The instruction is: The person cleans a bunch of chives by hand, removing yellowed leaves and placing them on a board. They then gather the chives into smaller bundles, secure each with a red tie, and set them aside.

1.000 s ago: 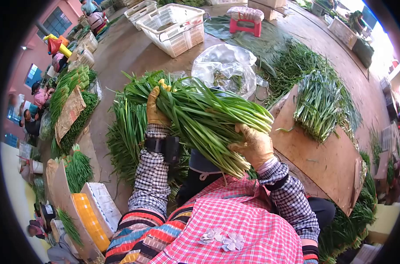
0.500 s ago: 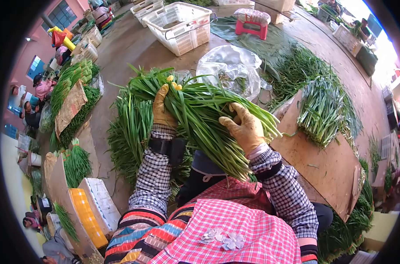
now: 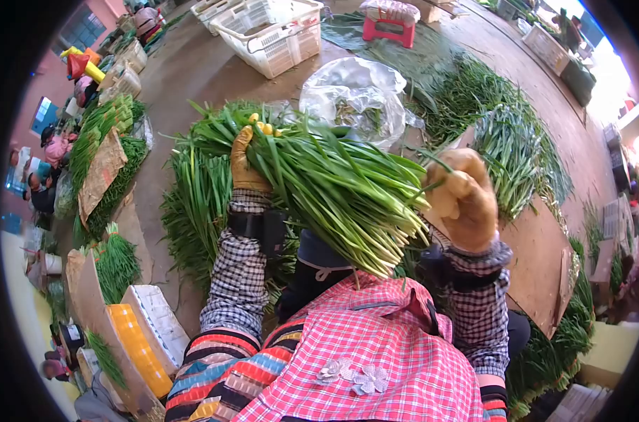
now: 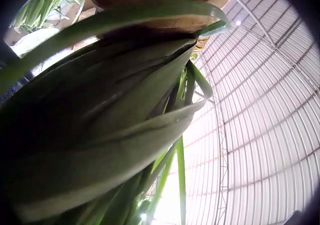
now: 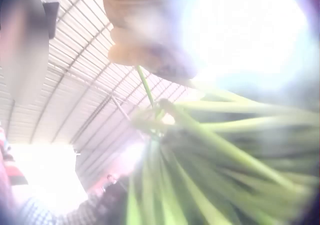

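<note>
A thick bunch of garlic chives (image 3: 337, 186) lies across the front of the body, pale stalk ends toward the lower right. My gloved left hand (image 3: 248, 169) grips it near the leafy end, with yellow fingertips showing over the top. In the left wrist view the broad leaves (image 4: 105, 125) cover most of that hand. Beside the stalk ends, my gloved right hand (image 3: 467, 200) is raised with curled fingers and pinches a single thin chive stalk (image 3: 438, 159). In the right wrist view this stalk (image 5: 144, 84) runs from the fingertips down to the bunch.
More chives (image 3: 200, 183) are stacked under the left arm. Another pile (image 3: 513, 158) lies on a cardboard sheet (image 3: 538, 257) to the right. Ahead are a clear plastic bag (image 3: 351, 98), a white crate (image 3: 277, 49) and a red stool (image 3: 390, 32). Several people sit at the left.
My right hand has left the stalks of the bunch and moved right and up, drawing out a thin stalk. My left hand keeps its grip on the bunch.
</note>
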A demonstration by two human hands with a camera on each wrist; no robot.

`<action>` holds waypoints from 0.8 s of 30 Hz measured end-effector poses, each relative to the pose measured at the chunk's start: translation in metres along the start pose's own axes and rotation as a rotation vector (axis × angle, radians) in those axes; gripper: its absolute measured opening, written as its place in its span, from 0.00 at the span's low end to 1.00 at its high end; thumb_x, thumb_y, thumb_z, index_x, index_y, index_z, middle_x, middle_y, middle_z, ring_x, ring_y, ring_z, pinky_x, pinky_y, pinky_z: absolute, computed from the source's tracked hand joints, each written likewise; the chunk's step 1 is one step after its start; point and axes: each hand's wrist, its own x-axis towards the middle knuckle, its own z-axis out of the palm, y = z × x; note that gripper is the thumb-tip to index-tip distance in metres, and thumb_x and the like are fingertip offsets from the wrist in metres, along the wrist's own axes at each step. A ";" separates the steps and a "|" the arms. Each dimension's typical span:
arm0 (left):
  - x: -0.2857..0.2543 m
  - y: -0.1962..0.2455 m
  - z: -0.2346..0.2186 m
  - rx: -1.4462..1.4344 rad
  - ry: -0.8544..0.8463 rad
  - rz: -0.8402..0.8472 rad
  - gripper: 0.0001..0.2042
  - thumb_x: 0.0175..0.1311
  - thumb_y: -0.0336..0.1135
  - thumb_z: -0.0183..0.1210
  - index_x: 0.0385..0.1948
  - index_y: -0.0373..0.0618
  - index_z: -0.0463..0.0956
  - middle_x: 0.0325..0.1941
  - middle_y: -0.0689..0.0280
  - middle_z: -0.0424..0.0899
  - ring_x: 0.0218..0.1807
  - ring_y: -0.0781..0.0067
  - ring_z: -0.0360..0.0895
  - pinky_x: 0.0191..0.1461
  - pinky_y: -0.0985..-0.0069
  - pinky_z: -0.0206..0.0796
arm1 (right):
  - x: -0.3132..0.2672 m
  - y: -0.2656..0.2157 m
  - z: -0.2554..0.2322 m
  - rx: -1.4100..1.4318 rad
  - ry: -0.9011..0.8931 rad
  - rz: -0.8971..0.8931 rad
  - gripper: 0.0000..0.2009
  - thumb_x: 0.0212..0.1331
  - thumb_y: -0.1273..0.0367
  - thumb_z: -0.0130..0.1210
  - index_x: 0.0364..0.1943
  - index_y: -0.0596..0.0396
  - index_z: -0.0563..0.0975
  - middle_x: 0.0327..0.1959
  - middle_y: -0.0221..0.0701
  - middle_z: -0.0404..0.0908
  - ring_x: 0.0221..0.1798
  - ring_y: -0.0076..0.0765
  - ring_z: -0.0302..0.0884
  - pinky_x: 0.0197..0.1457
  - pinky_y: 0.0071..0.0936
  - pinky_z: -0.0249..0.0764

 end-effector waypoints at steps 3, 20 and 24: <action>0.001 -0.003 -0.001 0.001 -0.006 0.006 0.18 0.66 0.37 0.54 0.56 0.41 0.71 0.38 0.65 0.83 0.41 0.71 0.80 0.58 0.64 0.72 | -0.019 -0.019 -0.004 -0.467 0.032 -0.292 0.11 0.58 0.63 0.60 0.34 0.57 0.76 0.39 0.35 0.76 0.42 0.31 0.73 0.46 0.27 0.69; 0.006 -0.004 -0.016 0.043 0.033 -0.024 0.15 0.66 0.40 0.54 0.50 0.43 0.75 0.39 0.61 0.83 0.41 0.62 0.80 0.50 0.61 0.76 | -0.112 0.036 -0.063 -1.207 -0.105 0.397 0.20 0.61 0.57 0.56 0.51 0.57 0.76 0.43 0.43 0.82 0.47 0.47 0.79 0.51 0.34 0.74; 0.004 -0.003 -0.016 0.045 -0.083 -0.049 0.17 0.68 0.40 0.52 0.53 0.41 0.74 0.42 0.62 0.83 0.43 0.66 0.80 0.52 0.64 0.75 | -0.088 0.086 -0.045 -0.812 0.114 0.484 0.23 0.63 0.59 0.56 0.57 0.60 0.72 0.51 0.39 0.79 0.53 0.36 0.76 0.58 0.29 0.70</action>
